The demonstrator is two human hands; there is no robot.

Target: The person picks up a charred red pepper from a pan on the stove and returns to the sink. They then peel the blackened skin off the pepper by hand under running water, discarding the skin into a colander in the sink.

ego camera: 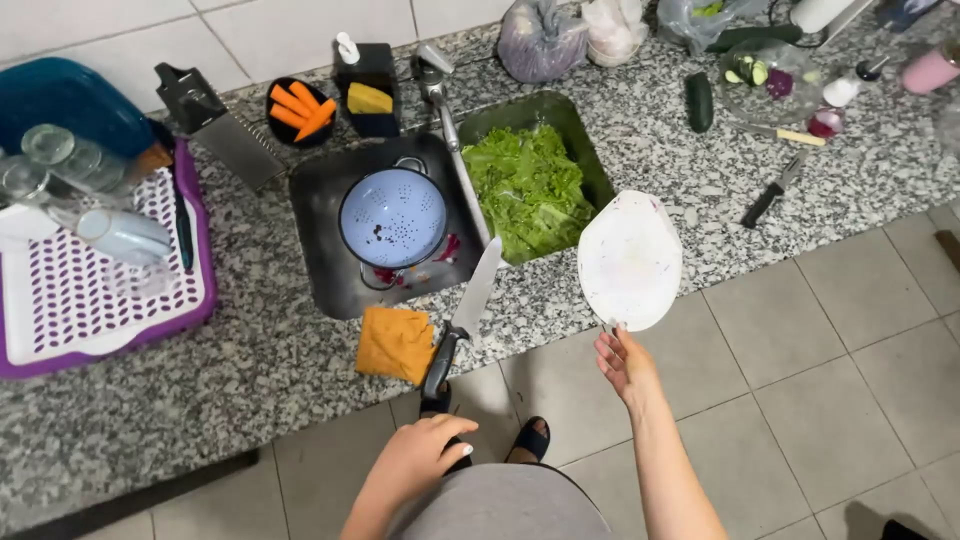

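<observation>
My left hand grips the black handle of a large kitchen knife, whose blade points up over the counter edge toward the sink. My right hand holds a round white cutting board by its lower rim, tilted up in front of the counter edge, right of the sink. The double sink holds a light blue colander in its left basin and green lettuce leaves in its right basin.
An orange cloth lies on the granite counter beside the knife. A purple dish rack with glasses stands at left. Carrot sticks, a grater, a sponge holder, a cucumber, a small knife and bags sit along the back.
</observation>
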